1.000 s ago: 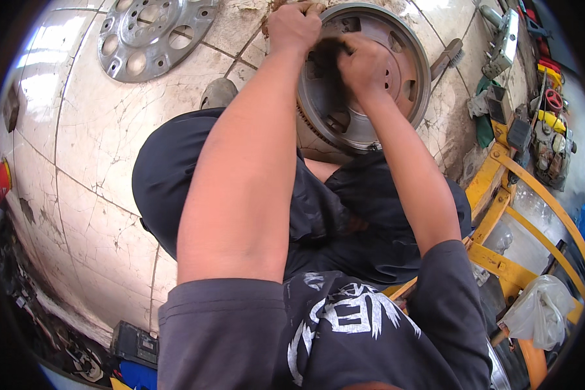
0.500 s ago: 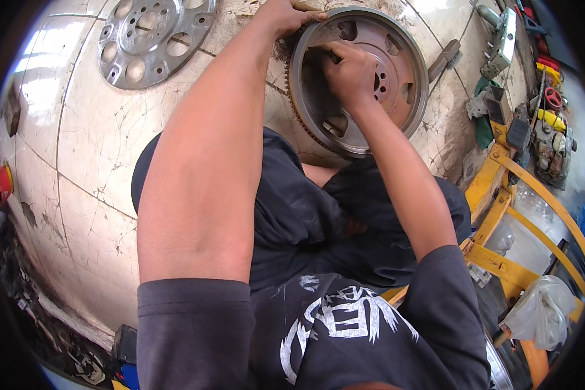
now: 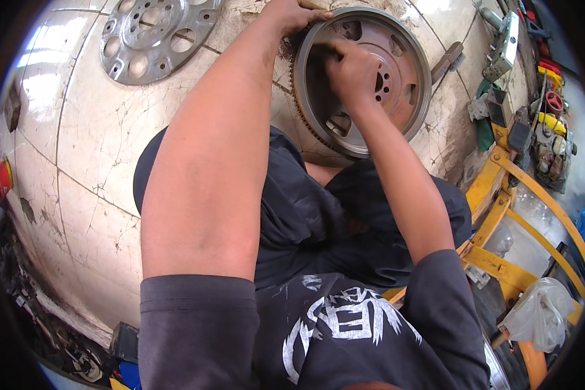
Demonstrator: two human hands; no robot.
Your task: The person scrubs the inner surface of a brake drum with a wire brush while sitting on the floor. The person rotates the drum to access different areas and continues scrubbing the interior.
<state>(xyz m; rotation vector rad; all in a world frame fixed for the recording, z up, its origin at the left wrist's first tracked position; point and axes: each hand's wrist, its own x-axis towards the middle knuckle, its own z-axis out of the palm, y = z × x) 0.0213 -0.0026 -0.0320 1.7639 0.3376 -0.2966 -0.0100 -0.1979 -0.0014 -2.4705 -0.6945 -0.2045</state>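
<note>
A round, heavy flywheel with a toothed outer edge leans tilted in front of my legs, its inner face brown and rusty around the centre holes. My left hand is closed on its upper left rim, with a finger lying along the edge. Inside the rim, my right hand presses against the dark left part of the face. Its fingers are curled and partly smeared by motion; what they hold, if anything, cannot be made out. A wire brush lies just right of the flywheel.
A flat, perforated metal disc lies on the cracked tile floor at the far left. To the right are a yellow metal frame, a clear plastic bag and a silvery metal part. Dark parts line the left edge.
My right hand has shifted very slightly on the flywheel's face. The flywheel and left hand keep their places, while the whole view has moved a little.
</note>
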